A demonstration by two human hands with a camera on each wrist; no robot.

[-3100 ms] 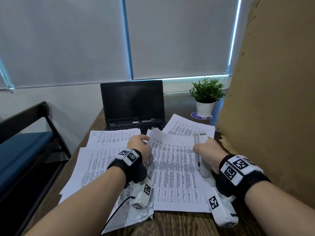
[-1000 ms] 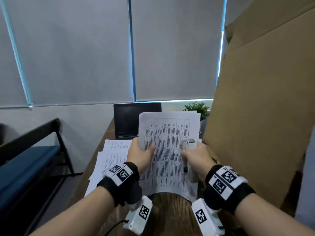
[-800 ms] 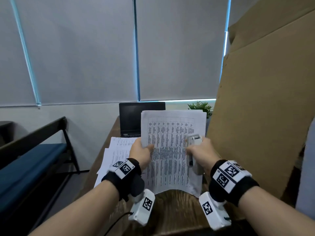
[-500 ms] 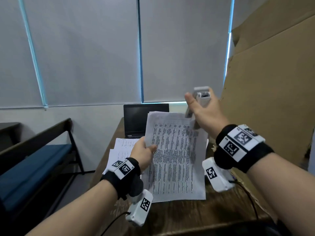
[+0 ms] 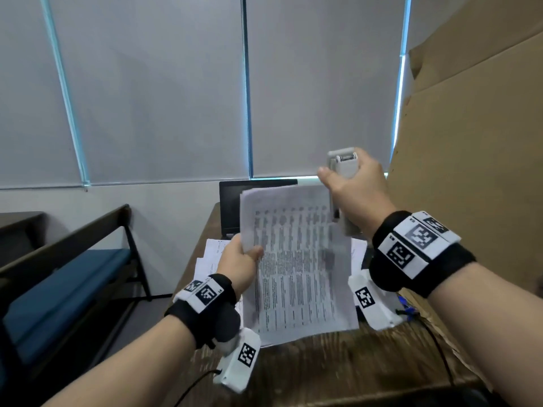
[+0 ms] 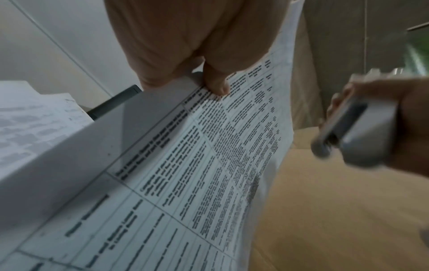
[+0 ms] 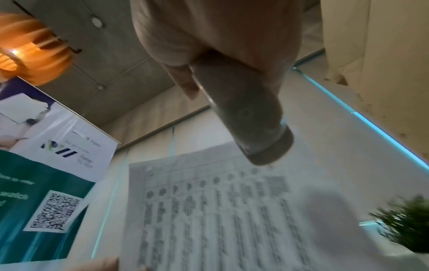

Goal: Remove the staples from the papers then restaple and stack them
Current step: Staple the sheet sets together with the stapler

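My left hand pinches the left edge of a set of printed papers and holds it upright above the desk; the left wrist view shows the thumb on the printed table of the papers. My right hand grips a light grey stapler, raised at the papers' top right corner. The right wrist view shows the stapler pointing down over the papers. Whether the stapler touches the sheets is unclear.
More printed sheets lie on the wooden desk behind the held set. A black laptop stands at the desk's far end. A large cardboard sheet rises on the right, a blue bench sits left, a small plant nearby.
Both hands lifted the papers off the desk and stood them upright. The right hand then rose with the stapler from the papers' right side to their top right corner.
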